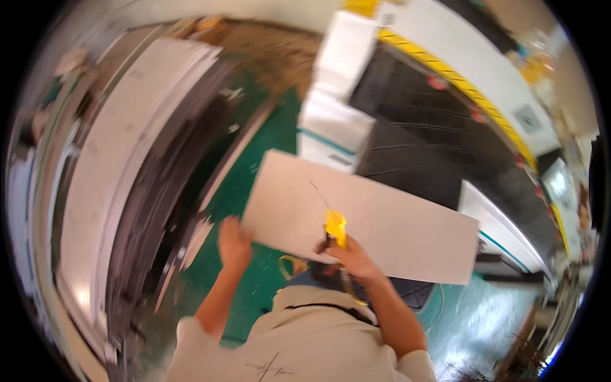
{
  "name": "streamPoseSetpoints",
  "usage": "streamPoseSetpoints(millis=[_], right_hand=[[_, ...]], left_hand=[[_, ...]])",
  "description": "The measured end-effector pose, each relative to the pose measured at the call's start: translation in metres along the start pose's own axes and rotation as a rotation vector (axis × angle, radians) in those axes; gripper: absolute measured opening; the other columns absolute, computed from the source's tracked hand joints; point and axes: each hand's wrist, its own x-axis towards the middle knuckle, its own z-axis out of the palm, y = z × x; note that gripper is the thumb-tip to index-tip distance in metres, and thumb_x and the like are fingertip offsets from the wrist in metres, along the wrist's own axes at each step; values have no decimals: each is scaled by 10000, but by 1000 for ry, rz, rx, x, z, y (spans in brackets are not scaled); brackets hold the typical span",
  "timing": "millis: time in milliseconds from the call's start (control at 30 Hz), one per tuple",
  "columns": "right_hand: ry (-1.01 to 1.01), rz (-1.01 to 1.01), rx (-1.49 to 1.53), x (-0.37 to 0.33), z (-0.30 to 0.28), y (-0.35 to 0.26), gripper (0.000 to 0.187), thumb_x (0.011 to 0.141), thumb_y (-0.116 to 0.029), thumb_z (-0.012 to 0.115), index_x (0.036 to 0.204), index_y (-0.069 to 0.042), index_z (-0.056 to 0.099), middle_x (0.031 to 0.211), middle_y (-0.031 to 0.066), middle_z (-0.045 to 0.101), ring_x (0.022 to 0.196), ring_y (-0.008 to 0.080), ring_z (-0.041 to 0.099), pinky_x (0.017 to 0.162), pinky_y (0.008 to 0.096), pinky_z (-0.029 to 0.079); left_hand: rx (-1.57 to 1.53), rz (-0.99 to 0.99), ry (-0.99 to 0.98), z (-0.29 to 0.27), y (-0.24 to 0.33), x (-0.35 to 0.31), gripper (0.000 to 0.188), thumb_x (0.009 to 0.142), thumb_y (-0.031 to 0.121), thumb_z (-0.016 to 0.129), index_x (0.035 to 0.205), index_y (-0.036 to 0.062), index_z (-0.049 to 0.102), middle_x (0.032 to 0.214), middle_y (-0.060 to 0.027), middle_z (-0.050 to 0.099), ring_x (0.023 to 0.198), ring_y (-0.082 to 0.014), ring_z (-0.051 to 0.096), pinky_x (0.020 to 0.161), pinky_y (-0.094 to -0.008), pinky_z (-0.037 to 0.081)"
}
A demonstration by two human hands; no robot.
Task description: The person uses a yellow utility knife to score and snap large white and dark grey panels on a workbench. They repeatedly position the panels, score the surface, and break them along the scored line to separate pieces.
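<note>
A pale beige rectangular board (394,223) lies flat in front of me. Above it, my right hand (353,256) is wrapped round a yellow air blow gun (336,224), whose thin metal nozzle points up and to the left over the board. A yellow hose hangs below that hand. My left hand (234,240) is at the board's near left corner, beside its edge. Motion blurs its fingers, and I cannot tell whether they grip the corner or only rest by it.
Long panels (121,146) lie stacked along the left, over a green floor (238,184). Beyond the board is a black machine bed (439,121) bordered by a yellow strip (464,83). White housings (334,127) flank it, another one (499,223) standing by the board's right end.
</note>
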Motion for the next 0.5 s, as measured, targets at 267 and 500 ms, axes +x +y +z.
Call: streamPoseSetpoints(millis=[267,500], right_hand=[[182,-482,-451,-7,-51,-53,624,1020,-262,668,1560,-59,430,1397,151,610,1315,288,559,1126,385,435],[828,-608,-896,-145,-335,-223,345,929,-257,748,1206,-51,736,1240,183,712,1129,336,701,978,408,564]], left_hand=[[-1774,-299,-841,-69,265,42,489,974,103,674,1425,-26,537,1336,-166,635,1299,-235,578,1093,-377,461],[-1578,-644,-579,-57,303,86,142,955,133,693,985,2,647,722,-71,606,615,-181,598,598,-334,522]])
